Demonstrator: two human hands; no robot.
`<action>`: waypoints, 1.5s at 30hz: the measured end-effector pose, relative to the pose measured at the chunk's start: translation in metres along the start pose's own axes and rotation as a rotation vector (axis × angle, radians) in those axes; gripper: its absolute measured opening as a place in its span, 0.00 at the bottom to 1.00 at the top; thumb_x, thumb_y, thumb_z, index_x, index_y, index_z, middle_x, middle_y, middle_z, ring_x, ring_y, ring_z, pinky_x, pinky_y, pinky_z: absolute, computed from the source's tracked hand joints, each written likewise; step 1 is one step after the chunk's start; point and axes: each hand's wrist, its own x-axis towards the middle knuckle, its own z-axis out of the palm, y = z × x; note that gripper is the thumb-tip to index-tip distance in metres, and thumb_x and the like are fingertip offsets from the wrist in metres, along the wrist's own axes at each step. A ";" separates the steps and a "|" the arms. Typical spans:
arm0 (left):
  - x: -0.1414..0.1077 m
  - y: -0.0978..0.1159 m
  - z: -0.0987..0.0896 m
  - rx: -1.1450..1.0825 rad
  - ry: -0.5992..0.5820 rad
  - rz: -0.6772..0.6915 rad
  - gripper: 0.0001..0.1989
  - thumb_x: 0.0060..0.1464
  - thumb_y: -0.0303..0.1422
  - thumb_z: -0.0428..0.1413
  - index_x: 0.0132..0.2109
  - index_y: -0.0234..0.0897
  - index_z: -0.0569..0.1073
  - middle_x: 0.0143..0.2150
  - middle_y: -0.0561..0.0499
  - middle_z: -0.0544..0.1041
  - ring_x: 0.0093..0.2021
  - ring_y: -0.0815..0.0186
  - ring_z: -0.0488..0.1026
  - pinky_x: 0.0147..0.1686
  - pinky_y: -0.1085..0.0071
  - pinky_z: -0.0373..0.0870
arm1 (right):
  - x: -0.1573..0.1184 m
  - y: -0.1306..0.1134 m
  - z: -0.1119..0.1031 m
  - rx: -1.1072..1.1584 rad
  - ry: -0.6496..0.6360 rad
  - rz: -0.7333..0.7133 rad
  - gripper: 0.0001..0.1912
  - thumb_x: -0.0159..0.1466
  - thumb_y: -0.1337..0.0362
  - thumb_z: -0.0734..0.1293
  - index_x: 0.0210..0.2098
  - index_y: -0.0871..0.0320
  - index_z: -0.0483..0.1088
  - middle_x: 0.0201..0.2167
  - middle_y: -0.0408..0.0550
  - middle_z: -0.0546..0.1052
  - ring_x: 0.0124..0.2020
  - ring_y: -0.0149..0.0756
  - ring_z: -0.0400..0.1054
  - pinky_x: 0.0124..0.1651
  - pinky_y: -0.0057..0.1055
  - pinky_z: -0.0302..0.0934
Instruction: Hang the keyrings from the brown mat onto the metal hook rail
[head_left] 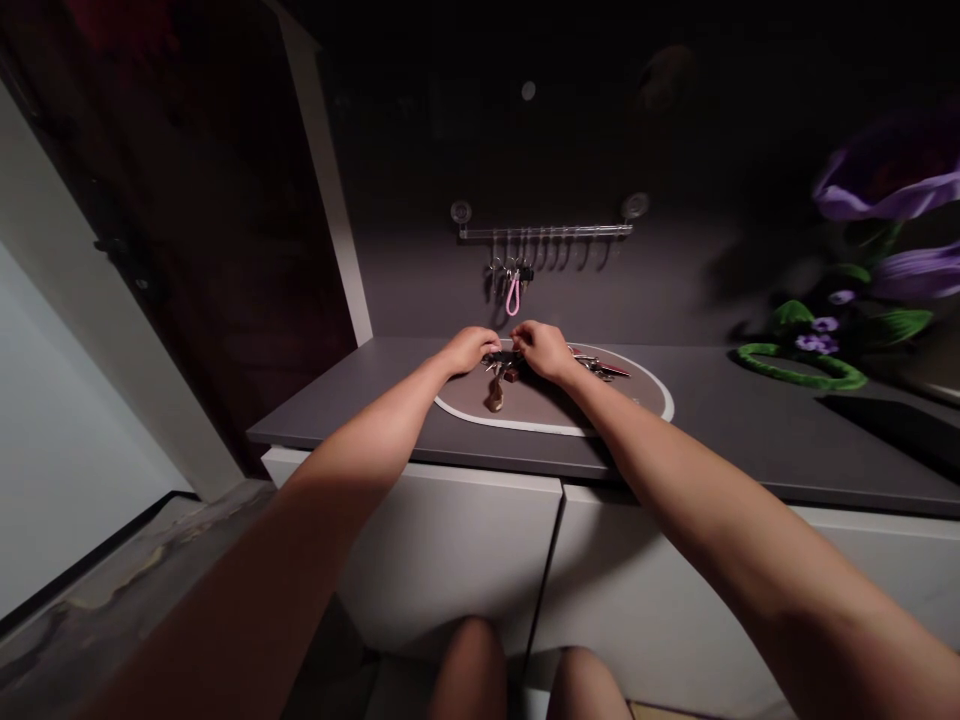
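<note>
Left fingers (490, 347): bent at the left end of the key bunch; too small to tell whether they pinch it.
Right fingers (523, 333): curled in at the right end of the bunch; any grip is hidden from view.
Key bunch (495, 360): dark and metallic, between the 2 sets of fingers, over the left part of the mat.
Brown fob (496, 399): on the near side of the bunch.
Red piece (511, 376): just right of the fob.
Second bunch (602, 368): silver and red, on the mat, right of the right wrist.
Mat (555, 408): oval, white-rimmed, on the grey desk (337, 390).
Rail (551, 233): clear, on the wall, 2 round mounts; a pink loop (513, 297) hangs below its left part.
Green ring (799, 378): on the desk, well right, near purple flowers (862, 190).
</note>
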 end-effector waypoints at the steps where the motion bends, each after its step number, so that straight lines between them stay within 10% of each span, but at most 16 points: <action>1: 0.000 0.001 -0.001 -0.003 0.013 -0.002 0.09 0.53 0.28 0.49 0.34 0.32 0.74 0.32 0.49 0.75 0.34 0.68 0.69 0.37 0.74 0.62 | 0.000 0.000 0.000 -0.003 -0.002 0.001 0.11 0.59 0.70 0.60 0.39 0.63 0.72 0.34 0.50 0.76 0.36 0.33 0.68 0.42 0.26 0.58; 25: 0.002 0.018 -0.002 -0.327 0.299 -0.020 0.11 0.54 0.23 0.43 0.40 0.34 0.68 0.32 0.52 0.69 0.31 0.71 0.65 0.33 0.75 0.64 | 0.002 -0.002 -0.001 0.054 -0.007 -0.101 0.11 0.60 0.66 0.60 0.38 0.61 0.73 0.35 0.49 0.76 0.37 0.33 0.68 0.43 0.27 0.57; 45: 0.004 0.026 0.000 -0.148 0.453 -0.009 0.10 0.56 0.28 0.45 0.42 0.34 0.69 0.43 0.46 0.73 0.43 0.66 0.68 0.45 0.69 0.64 | -0.001 0.001 -0.008 0.175 0.141 -0.048 0.09 0.58 0.64 0.63 0.34 0.59 0.74 0.36 0.49 0.77 0.40 0.34 0.68 0.46 0.29 0.58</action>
